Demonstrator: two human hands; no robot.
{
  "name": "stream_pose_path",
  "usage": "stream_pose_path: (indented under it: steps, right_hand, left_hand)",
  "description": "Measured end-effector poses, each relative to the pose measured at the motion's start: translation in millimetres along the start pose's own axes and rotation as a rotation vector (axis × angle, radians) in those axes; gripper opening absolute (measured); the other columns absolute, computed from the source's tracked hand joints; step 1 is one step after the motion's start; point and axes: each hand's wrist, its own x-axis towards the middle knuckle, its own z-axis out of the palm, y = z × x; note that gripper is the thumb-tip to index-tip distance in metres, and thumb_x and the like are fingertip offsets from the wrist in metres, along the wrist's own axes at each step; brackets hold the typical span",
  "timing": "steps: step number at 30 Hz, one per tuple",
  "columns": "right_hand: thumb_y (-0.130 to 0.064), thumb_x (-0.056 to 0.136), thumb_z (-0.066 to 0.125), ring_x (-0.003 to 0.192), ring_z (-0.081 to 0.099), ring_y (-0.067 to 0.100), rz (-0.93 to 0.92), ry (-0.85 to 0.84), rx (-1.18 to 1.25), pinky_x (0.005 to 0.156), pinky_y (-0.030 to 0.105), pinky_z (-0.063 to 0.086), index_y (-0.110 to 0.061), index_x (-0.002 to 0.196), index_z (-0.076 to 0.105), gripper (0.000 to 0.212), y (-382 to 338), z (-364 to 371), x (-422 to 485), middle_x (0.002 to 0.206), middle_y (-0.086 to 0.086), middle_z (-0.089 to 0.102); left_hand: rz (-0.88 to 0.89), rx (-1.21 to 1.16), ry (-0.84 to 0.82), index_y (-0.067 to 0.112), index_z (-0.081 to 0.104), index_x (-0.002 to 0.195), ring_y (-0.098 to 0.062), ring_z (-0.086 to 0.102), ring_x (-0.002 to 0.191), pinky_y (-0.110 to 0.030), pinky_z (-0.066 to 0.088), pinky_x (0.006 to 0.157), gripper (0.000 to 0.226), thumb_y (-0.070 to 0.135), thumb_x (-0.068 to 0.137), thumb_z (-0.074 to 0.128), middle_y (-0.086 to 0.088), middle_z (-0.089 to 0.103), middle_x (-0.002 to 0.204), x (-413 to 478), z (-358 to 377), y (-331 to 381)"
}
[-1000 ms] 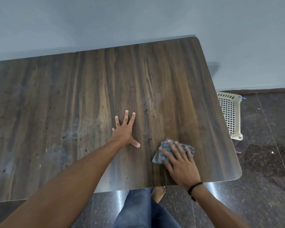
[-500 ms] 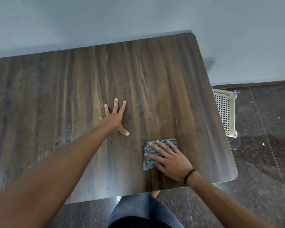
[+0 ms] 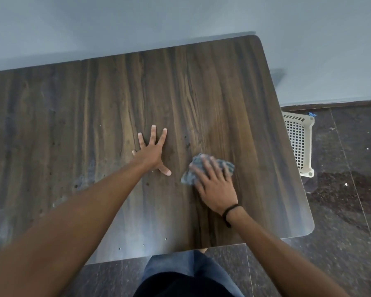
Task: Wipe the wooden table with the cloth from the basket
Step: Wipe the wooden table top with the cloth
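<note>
Dark wood-grain top: one wooden table (image 3: 51, 125), far edge against a pale grey wall (image 3: 180, 18), with scattered dark specks and dull smears on its left part.

One left hand (image 3: 151, 153), near the table's middle: palm flat on the wood, fingers straight and spread, thumb out to the right, holding nothing. Forearm bare.

One cloth (image 3: 187, 177), grey-blue and patterned, crumpled, lying on the table just right of the left thumb and apart from it. It is towards the right half of the top, well in from the right edge.

One right hand (image 3: 214, 185), laid on top of the cloth: fingers extended and slightly spread, pressing it to the wood rather than curling round it. The fingertips are a little blurred.

One black wristband (image 3: 229, 213) on the right wrist.

One cream plastic basket (image 3: 298, 142) with a perforated wall, on the dark speckled floor (image 3: 351, 211), just beyond the table's right edge. Contents cannot be told.
</note>
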Motion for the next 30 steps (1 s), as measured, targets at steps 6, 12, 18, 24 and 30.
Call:
stream_pose_path:
  steps: [6,12,18,24,30]
  right_hand:
    - [-0.05,0.105,0.033,0.156,0.01,0.022,0.303,0.064,0.103,0.124,0.048,0.001,-0.046,0.157,0.022,0.053,26.5,-14.2,46.4,0.168,-0.004,0.015]
    - [-0.052,0.105,0.027,0.155,0.012,0.02,0.09,0.079,0.05,0.125,0.046,0.002,-0.047,0.156,0.022,0.051,42.9,-13.5,65.4,0.168,-0.007,0.017]
    - [-0.052,0.105,0.027,0.155,0.016,0.021,-0.189,0.065,-0.054,0.124,0.049,0.011,-0.046,0.156,0.026,0.052,41.1,-14.0,90.7,0.167,-0.004,0.022]
    - [-0.053,0.105,0.023,0.156,0.005,0.022,0.129,0.05,0.047,0.124,0.05,-0.001,-0.046,0.157,0.019,0.052,27.5,-26.9,146.2,0.169,-0.005,0.012]
    - [-0.051,0.104,0.028,0.156,0.007,0.022,0.324,0.089,0.131,0.123,0.05,0.0,-0.045,0.156,0.025,0.052,55.1,-47.5,198.8,0.168,-0.003,0.016]
  left_hand:
    - [0.004,-0.028,0.035,0.047,-0.028,0.149,-0.045,-0.028,0.145,-0.079,0.014,0.108,0.152,0.054,0.056,0.093,0.012,-0.044,0.155,19.1,-27.6,-3.8]
    - [-0.012,-0.058,0.071,0.052,-0.027,0.147,-0.042,-0.029,0.146,-0.078,0.009,0.109,0.152,0.057,0.053,0.093,0.015,-0.045,0.153,45.5,-72.1,1.2]
    - [-0.003,-0.089,0.079,0.05,-0.021,0.152,-0.04,-0.03,0.147,-0.078,0.008,0.109,0.155,0.052,0.05,0.096,0.015,-0.043,0.155,48.3,-69.5,3.0]
    - [0.021,-0.092,0.091,0.05,-0.021,0.151,-0.041,-0.028,0.147,-0.079,0.011,0.107,0.156,0.054,0.048,0.096,0.015,-0.042,0.155,52.1,-69.4,-0.7]
    - [0.007,-0.111,0.09,0.049,-0.026,0.149,-0.043,-0.029,0.146,-0.079,0.01,0.109,0.152,0.054,0.054,0.093,0.014,-0.044,0.154,63.6,-74.1,-0.7]
